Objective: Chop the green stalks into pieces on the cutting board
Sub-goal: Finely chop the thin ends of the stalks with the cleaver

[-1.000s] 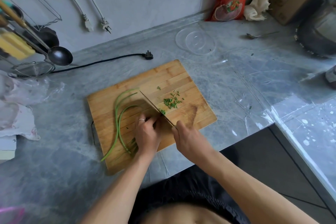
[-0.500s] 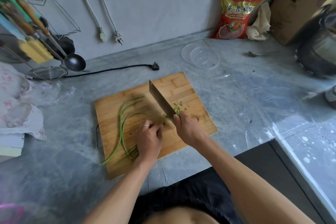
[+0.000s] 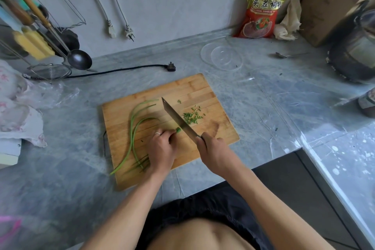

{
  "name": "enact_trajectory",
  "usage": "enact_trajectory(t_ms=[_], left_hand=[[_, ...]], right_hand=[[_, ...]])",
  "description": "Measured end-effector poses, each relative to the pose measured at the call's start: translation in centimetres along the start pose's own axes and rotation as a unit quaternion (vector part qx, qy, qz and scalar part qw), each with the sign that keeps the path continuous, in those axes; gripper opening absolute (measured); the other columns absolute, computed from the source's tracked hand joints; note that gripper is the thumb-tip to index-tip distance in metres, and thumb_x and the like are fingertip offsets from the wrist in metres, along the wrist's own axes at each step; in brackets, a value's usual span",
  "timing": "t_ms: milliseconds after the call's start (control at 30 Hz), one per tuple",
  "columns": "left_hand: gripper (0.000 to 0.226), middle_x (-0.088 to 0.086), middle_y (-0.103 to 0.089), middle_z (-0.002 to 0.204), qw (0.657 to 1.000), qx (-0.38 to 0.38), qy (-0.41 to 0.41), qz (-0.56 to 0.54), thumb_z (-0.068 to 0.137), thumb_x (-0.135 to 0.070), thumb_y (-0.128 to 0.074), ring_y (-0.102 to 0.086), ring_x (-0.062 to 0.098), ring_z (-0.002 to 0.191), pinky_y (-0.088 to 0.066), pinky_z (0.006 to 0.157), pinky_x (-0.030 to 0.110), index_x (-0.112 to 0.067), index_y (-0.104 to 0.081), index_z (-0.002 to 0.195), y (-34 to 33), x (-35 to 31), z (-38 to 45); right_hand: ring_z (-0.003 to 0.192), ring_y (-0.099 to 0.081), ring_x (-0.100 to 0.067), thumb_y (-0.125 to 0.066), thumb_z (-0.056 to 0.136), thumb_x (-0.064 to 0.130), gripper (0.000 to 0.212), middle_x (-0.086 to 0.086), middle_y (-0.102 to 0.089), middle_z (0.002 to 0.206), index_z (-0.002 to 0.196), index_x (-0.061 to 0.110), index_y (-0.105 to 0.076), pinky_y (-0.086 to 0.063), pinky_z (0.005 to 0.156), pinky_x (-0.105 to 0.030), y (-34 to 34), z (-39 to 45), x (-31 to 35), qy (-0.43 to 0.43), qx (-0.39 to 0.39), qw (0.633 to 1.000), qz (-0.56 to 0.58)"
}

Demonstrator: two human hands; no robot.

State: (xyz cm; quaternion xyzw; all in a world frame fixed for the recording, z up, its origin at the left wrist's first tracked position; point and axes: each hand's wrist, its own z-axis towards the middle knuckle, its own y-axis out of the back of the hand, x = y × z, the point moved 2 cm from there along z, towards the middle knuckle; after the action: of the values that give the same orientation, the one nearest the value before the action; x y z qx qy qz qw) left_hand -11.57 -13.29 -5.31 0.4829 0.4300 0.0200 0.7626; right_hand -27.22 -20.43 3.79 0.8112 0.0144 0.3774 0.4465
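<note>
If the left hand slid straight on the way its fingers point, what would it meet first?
The left hand points up and to the right along the bunched green stalks. It would first meet the flat steel cleaver blade just past the cut ends; the gap looks small, though depth is unclear.

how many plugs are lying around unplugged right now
3: two white plugs hanging against the wall, one black plug lying on the countertop behind the cutting board.

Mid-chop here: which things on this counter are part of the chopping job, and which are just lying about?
In the job:
green stalks
cutting board
cleaver, gripped by the right hand
left hand, pinching the stalk ends
chopped pieces

Lying about:
clear plastic lid
spoon
red snack bag
black power plug
ladle
wire strainer
</note>
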Motion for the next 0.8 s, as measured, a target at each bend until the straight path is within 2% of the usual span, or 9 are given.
enact_trajectory(t_ms=[167,267,367,567,800], left_hand=[[0.015,0.009,-0.067,0.084,1.0,0.001,0.017,0.015,0.09,-0.015,-0.064,-0.06,0.028,0.079,-0.051,0.071,0.042,-0.014,-0.078,0.097,0.0,-0.3,-0.1],[0.021,0.008,-0.066,0.082,1.0,0.004,0.014,0.015,0.092,-0.022,-0.057,-0.058,0.028,0.078,-0.05,0.071,0.042,-0.016,-0.077,0.096,0.2,-0.6,-0.2],[0.028,0.007,-0.064,0.082,1.0,0.004,0.009,0.012,0.092,-0.029,-0.052,-0.056,0.028,0.078,-0.049,0.07,0.041,-0.018,-0.077,0.095,0.2,-0.7,-0.3],[0.023,0.008,-0.065,0.082,1.0,0.003,0.017,0.004,0.092,-0.024,-0.056,-0.056,0.027,0.079,-0.046,0.069,0.037,-0.018,-0.078,0.093,0.1,-0.6,-0.4],[0.028,0.005,-0.064,0.078,0.997,-0.029,0.067,0.012,0.089,-0.036,-0.054,-0.056,0.029,0.079,-0.038,0.084,0.039,-0.022,-0.079,0.09,-0.9,0.1,-0.4]], right_hand=[[0.051,-0.042,-0.024,-0.03,0.104,0.043,0.039,-0.005,-0.048,0.064,0.081,0.014,-0.041,-0.035,0.048,-0.037,-0.5,-1.0,0.7,0.014,-0.006,1.0,-0.012],[0.056,-0.049,-0.029,-0.028,0.104,0.045,0.04,-0.007,-0.051,0.069,0.084,0.013,-0.043,-0.042,0.053,-0.041,-0.9,-1.4,0.8,0.004,0.004,1.0,-0.022],[0.057,-0.05,-0.028,-0.026,0.104,0.046,0.039,-0.006,-0.052,0.07,0.086,0.014,-0.043,-0.038,0.051,-0.036,-1.1,-1.6,0.6,-0.002,0.007,0.999,-0.032],[0.054,-0.048,-0.028,-0.027,0.105,0.043,0.036,-0.008,-0.052,0.069,0.086,0.015,-0.04,-0.032,0.047,-0.034,-1.3,-2.0,0.8,0.006,0.016,0.999,-0.034],[0.048,-0.039,-0.023,-0.027,0.105,0.041,0.034,-0.006,-0.044,0.068,0.088,0.014,-0.038,-0.024,0.044,-0.032,-1.7,-2.3,0.9,0.016,0.007,0.998,-0.054]])
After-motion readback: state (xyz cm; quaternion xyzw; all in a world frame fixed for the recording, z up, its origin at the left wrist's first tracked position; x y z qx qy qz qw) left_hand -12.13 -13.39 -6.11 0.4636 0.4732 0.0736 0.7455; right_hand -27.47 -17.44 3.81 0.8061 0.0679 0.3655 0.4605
